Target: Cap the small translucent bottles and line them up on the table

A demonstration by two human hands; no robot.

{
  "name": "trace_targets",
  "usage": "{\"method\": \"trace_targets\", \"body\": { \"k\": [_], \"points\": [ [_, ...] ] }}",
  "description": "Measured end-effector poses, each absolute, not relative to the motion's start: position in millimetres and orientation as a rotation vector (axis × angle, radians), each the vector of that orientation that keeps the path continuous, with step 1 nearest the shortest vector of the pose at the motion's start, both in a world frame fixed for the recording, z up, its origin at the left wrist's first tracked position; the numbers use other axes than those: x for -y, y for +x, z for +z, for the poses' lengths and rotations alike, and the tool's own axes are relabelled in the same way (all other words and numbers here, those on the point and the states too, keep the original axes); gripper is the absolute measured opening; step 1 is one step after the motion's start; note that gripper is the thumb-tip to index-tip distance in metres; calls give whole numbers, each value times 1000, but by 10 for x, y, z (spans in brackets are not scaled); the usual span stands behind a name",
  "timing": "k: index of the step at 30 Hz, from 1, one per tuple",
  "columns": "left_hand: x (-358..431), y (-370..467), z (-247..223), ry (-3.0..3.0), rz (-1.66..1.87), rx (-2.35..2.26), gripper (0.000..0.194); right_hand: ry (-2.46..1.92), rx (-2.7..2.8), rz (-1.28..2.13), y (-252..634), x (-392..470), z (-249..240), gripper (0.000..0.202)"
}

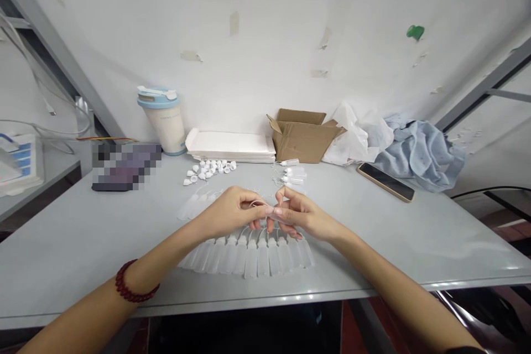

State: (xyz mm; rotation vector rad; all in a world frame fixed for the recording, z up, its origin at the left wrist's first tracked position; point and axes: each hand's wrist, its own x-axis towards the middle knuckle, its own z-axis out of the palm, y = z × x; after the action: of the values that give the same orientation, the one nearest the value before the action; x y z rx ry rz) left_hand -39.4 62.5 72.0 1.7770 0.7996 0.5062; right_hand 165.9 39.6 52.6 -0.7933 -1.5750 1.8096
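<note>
While a gray table (124, 243) spans the space before a tape-marked white wall (290, 11), one cup (166, 124) stands at ten o'clock from the hands, one carton (305, 141) at one, one phone (385, 181) just past two. Over ten translucent bottles (251, 260) fan out at six o'clock; over a dozen white caps (213, 168) lie at eleven. Palms inward, left hand (234, 213) and right hand (307, 218) nearly meet—both pinching a thin pale cord (258, 203) above the table.

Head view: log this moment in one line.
left hand: pinching thin white cord | right hand: fingertips meeting left's | front: fanned translucent plastic bottles | behind: loose white plastic caps
</note>
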Motion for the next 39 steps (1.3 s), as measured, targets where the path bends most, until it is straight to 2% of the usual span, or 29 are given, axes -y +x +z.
{"method": "trace_targets", "body": {
  "k": [6, 9, 14, 24, 30, 39],
  "points": [
    [-595, -388, 715, 1687, 517, -806, 20, -865, 1648, 1735, 1647, -380, 529, 25],
    [-615, -392, 718, 1677, 613, -895, 20, -957, 1653, 1539, 1638, -390, 509, 33],
    [-658, -397, 711, 1661, 713, -961, 19, -1104, 1636, 1275, 1629, -414, 496, 31],
    [-568, -355, 665, 1885, 899, -924, 13, -1086, 1577, 1350, 1646, -420, 528, 35],
    [-611, -382, 697, 1764, 685, -997, 26, -1045, 1614, 1249, 1631, -408, 515, 32],
    [-645, -370, 712, 1677, 578, -948, 39, -1061, 1673, 1099, 1634, -370, 496, 28]
  ]
}}
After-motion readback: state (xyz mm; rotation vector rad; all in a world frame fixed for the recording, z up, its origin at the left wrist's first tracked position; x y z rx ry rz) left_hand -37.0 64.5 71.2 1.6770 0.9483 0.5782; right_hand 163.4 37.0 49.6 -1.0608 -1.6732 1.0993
